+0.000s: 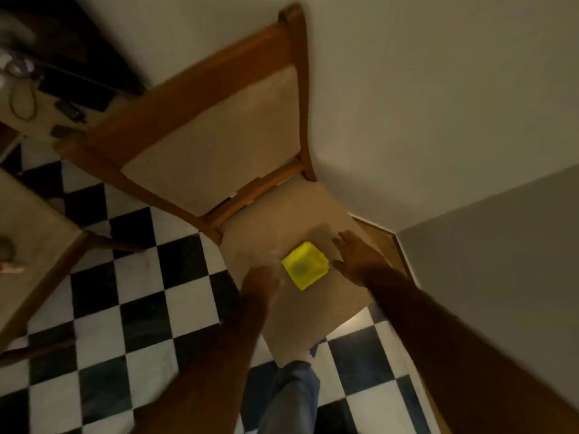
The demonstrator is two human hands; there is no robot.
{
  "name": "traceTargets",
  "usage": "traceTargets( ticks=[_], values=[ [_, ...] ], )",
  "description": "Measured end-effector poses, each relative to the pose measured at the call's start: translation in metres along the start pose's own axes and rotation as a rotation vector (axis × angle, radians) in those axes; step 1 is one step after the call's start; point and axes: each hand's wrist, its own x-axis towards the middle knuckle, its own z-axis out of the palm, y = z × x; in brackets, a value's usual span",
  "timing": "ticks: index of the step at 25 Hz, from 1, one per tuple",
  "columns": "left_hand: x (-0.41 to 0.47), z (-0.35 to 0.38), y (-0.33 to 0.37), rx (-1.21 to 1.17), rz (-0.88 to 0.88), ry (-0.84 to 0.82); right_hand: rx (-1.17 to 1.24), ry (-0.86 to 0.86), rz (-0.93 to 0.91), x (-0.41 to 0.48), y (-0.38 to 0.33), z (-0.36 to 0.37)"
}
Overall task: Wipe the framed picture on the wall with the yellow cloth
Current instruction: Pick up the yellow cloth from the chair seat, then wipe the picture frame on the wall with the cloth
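Observation:
A folded yellow cloth [305,265] lies on the beige padded seat of a wooden chair [316,311]. My right hand [355,256] hovers just right of the cloth, fingers spread, holding nothing. My left hand [261,281] is just left of the cloth and blurred; its fingers look loosely apart and empty. Neither hand grips the cloth. No framed picture is in view.
The chair stands against a pale wall [438,104] near a corner. The floor [141,308] has black and white checkered tiles. A table edge [37,233] is at the left, and a cluttered surface [37,101] with cables lies at the upper left. My blue trouser leg [291,399] shows below.

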Motion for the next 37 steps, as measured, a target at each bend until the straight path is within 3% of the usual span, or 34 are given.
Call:
traceTargets(
  ticks=[3,7,10,16,22,26,31,37],
  values=[
    [0.016,0.046,0.003,-0.238,-0.119,-0.054,0.020,-0.129,-0.008,0.039,-0.001,0.029],
    [0.047,0.083,0.009,-0.562,-0.261,-0.043,-0.129,0.013,-0.102,0.085,-0.014,0.060],
    [0.067,0.109,0.011,-0.668,-0.328,-0.010,-0.175,-0.022,-0.124,0.109,-0.017,0.086],
    [0.078,0.122,0.011,-0.951,-0.377,0.040,-0.063,0.007,-0.002,0.124,-0.019,0.091],
    [0.047,0.078,0.022,-0.969,-0.183,0.143,0.331,-0.076,0.216,0.079,0.005,0.040],
    [0.014,0.044,0.042,-0.845,0.030,0.171,0.397,-0.054,0.246,0.016,0.021,-0.007],
    [-0.041,0.006,0.091,-1.167,0.137,-0.032,0.590,0.129,0.295,-0.079,0.031,-0.063],
    [-0.135,-0.050,0.171,-1.182,0.357,-0.089,0.746,0.315,0.307,-0.220,0.048,-0.146]
  ],
)
